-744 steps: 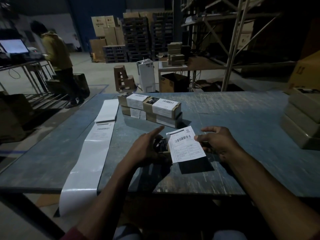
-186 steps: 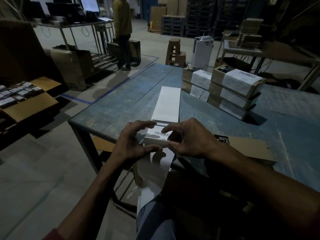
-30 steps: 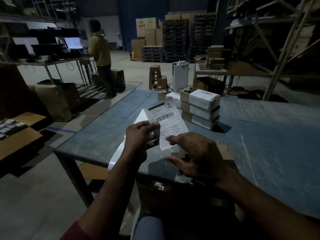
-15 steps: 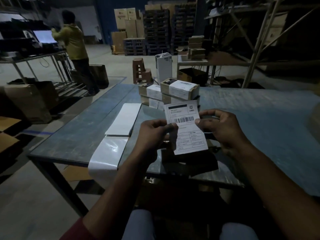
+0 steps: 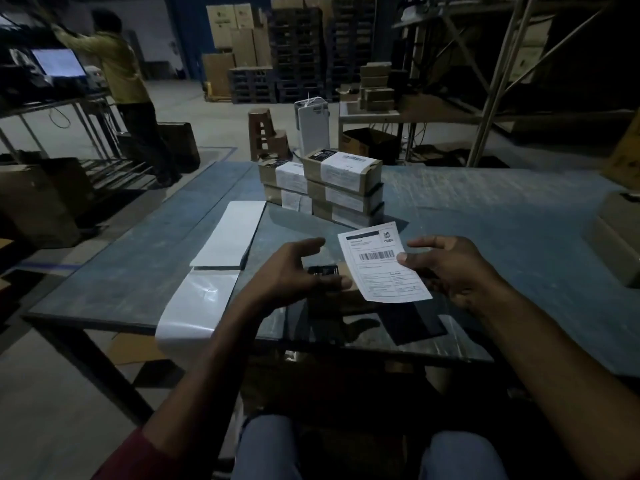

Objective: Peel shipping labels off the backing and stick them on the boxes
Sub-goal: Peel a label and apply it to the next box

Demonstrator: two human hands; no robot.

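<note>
My right hand (image 5: pixel 450 271) pinches a peeled white shipping label (image 5: pixel 381 263) by its right edge and holds it above a small brown box (image 5: pixel 332 275) lying on the table. My left hand (image 5: pixel 294 271) hovers over the box's left end with fingers spread, thumb near the box; whether it touches is unclear. The label backing strip (image 5: pixel 221 247) lies to the left and hangs over the table's front edge. Behind it stand stacked boxes with labels (image 5: pixel 343 188) stuck on them.
The blue-grey table (image 5: pixel 485 220) stretches to the right, where more brown boxes (image 5: pixel 616 233) sit at the edge of view. A person in a yellow top (image 5: pixel 121 81) stands at a far-left bench. Cartons, pallets and racking fill the background.
My left hand has let go of the label and dropped toward the box. The right hand alone now holds the label, lowered over the box.
</note>
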